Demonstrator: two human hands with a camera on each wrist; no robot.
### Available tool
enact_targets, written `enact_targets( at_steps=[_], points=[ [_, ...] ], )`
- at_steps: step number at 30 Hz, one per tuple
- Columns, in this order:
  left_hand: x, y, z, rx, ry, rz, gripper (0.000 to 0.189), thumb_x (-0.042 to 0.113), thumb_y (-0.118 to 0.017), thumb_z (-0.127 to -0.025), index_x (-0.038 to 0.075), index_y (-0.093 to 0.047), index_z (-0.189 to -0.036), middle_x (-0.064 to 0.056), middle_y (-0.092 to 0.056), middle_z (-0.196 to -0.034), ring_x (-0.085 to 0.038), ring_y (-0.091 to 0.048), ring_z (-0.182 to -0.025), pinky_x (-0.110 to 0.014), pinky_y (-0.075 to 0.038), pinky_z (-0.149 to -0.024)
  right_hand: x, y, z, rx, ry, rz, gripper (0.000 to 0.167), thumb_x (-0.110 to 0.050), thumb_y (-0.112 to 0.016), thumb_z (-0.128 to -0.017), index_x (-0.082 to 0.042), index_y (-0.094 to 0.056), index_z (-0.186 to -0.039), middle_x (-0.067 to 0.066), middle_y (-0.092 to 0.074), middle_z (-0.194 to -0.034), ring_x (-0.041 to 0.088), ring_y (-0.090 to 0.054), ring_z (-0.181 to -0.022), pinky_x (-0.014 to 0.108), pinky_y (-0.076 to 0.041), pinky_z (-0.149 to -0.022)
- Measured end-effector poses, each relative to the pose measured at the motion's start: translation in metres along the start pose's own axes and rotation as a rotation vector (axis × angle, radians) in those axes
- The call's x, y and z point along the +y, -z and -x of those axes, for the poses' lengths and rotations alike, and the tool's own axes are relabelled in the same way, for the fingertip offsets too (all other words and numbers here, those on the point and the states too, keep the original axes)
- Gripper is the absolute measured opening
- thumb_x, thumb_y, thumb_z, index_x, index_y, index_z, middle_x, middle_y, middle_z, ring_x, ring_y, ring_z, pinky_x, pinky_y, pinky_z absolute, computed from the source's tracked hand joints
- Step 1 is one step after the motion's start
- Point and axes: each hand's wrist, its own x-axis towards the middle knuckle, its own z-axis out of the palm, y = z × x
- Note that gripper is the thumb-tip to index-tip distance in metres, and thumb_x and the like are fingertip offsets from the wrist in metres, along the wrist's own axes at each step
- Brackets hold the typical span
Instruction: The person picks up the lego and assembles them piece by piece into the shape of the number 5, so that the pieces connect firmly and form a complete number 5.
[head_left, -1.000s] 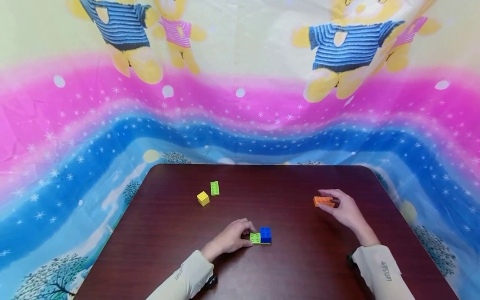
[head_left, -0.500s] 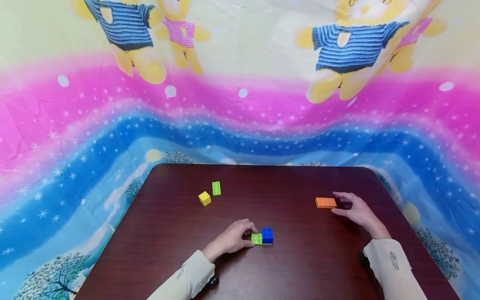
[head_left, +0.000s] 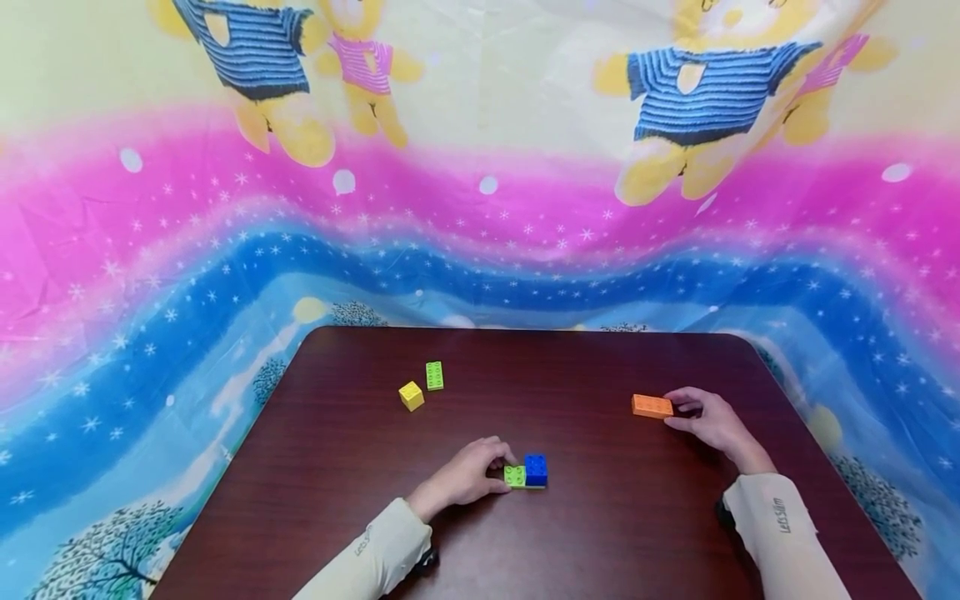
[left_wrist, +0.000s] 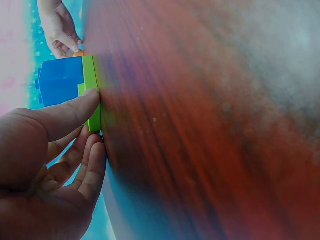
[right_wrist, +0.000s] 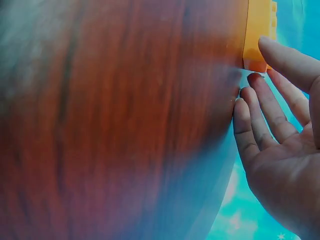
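Observation:
My left hand (head_left: 471, 472) pinches the left end of a lime-green building brick (head_left: 514, 476) low over the table. A blue building brick (head_left: 536, 469) sits on its right half; two rows of green studs show bare. Seen from the left wrist, the thumb lies along the flat green brick's (left_wrist: 91, 110) side, with fingertips under its end. At the right, my right hand (head_left: 711, 423) has thumb and index finger at either side of the right end of an orange building brick (head_left: 652, 406). From the right wrist, the thumb tip overlaps the orange brick (right_wrist: 257, 30), other fingers loosely bent.
A yellow brick (head_left: 411, 396) and another lime-green brick (head_left: 435, 375) lie close together at the back left of the dark brown table (head_left: 555, 375). A printed curtain (head_left: 480, 225) with bears and snowflakes hangs right behind the table's far edge.
My right hand lets go of the orange brick and draws back to the right, then its thumb and index finger close in at the brick's end. The left hand keeps its grip.

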Motion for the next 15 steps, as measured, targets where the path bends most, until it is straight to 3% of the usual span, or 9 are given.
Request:
enact_targets(
  at_steps=[7, 15],
  points=[
    [0.0, -0.0012, -0.0006, -0.001, -0.014, 0.002, 0.027, 0.016, -0.085, -0.087, 0.015, -0.072, -0.11, 0.003, -0.067, -0.105, -0.009, -0.062, -0.096, -0.021, -0.052, -0.086, 0.0017, -0.0008, -0.0009, 0.02, -0.014, 0.006, 0.038, -0.018, -0.08, -0.092, -0.004, -0.067, -0.125, 0.026, -0.063, -0.127, 0.038, -0.061, -0.11, 0.062, -0.052, -0.095],
    [0.0006, 0.0005, 0.0005, 0.004, -0.013, -0.003, 0.027, 0.016, -0.085, -0.087, 0.013, -0.072, -0.11, 0.003, -0.068, -0.105, -0.01, -0.061, -0.095, -0.022, -0.052, -0.087, -0.0019, -0.0016, -0.0013, 0.006, -0.025, 0.013, 0.045, -0.022, -0.078, -0.094, -0.002, -0.066, -0.133, 0.025, -0.066, -0.125, 0.034, -0.064, -0.105, 0.058, -0.055, -0.093]
  ],
)
